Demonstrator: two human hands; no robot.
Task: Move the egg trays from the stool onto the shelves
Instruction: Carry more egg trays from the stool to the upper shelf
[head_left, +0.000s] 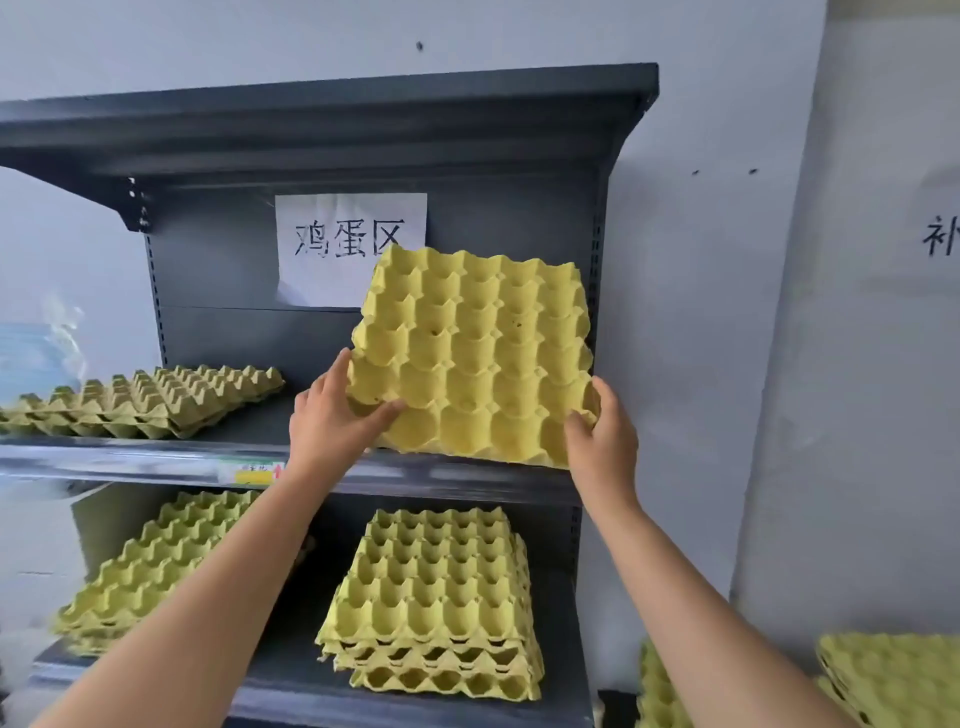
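Two forearms are seen reaching up. A grey shelf unit (156, 457) is faced. A yellow egg tray (472, 353) is held tilted above the middle shelf, gripped at its near corners by the left hand (332, 415) and right hand (602, 441). Tray stacks (431, 597) are noted on the shelves. A paper sign (332, 249) is partly hidden behind it.

Both bare forearms reach up and away, the left from the near left, the right from the near right. Left hand (332, 415) grips the near-left corner of a tilted egg tray (478, 353), thumb laid across its face. Right hand (605, 441) clasps the near-right corner, digits curled over the rim.
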